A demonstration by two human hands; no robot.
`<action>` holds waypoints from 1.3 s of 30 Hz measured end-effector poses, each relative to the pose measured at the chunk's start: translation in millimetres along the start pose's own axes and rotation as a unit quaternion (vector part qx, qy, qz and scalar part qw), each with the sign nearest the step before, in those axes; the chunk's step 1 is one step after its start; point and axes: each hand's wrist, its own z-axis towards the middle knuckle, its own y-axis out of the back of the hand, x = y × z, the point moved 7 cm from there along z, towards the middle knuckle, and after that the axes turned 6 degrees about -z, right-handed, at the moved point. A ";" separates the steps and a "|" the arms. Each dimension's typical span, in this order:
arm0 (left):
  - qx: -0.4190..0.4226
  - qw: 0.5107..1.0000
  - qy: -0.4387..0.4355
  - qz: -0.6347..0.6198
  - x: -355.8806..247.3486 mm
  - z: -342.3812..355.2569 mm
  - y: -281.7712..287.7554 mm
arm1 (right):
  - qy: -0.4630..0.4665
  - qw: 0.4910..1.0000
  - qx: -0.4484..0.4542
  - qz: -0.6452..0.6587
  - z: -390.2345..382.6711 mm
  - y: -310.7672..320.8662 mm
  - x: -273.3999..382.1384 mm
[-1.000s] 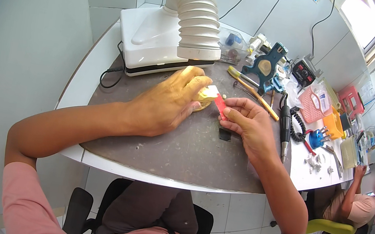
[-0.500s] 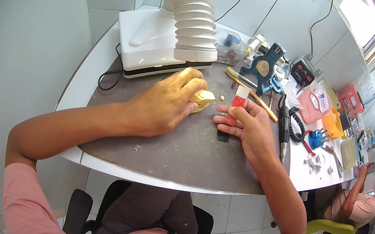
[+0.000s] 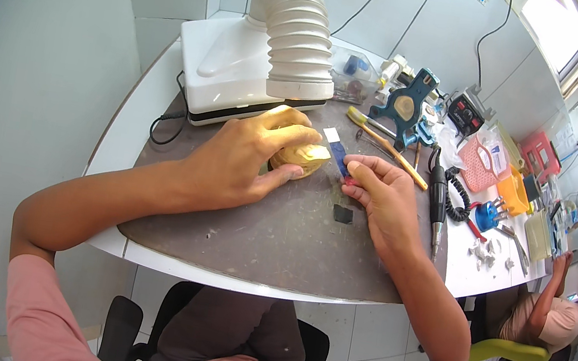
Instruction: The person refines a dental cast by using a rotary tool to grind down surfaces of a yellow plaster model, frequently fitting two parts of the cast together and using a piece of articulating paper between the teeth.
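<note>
My left hand (image 3: 252, 148) is closed around a yellowish plaster dental model (image 3: 302, 156), with fingers over its top and the thumb at its near side. Its underside is hidden by my hand. In a pinch between thumb and fingers, my right hand (image 3: 378, 191) holds a narrow strip of articulating paper (image 3: 339, 153). The strip shows a white far end, a blue face and some red by my fingertips. It points toward the model, just to its right and apart from it. A small black square piece (image 3: 342, 214) lies on the grey mat beside my right hand.
Behind the model stands a white extraction box (image 3: 224, 64) with a ribbed hose (image 3: 299, 23). To the right lie a yellow-handled brush (image 3: 385, 147), a blue articulator (image 3: 406, 108), a black handpiece (image 3: 437, 204) and a pink basket (image 3: 484, 162). Another person (image 3: 548, 312) sits at far right.
The strip has turned from its red face to its blue one and tilted left toward the model. My left fingers have shifted, showing more of the model. The black piece is more exposed.
</note>
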 end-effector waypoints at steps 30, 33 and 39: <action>-0.024 1.000 0.008 -0.001 0.2 -2.2 -0.3 | -0.013 0.994 0.098 -0.043 -6.4 -12.3 0.3; -0.030 1.000 0.003 0.003 0.7 -2.3 -0.7 | -0.018 0.993 0.105 -0.044 -7.2 -14.9 1.0; -0.024 1.000 0.006 0.005 0.8 -1.6 -1.3 | -0.024 0.992 0.119 -0.037 -6.8 -15.7 0.4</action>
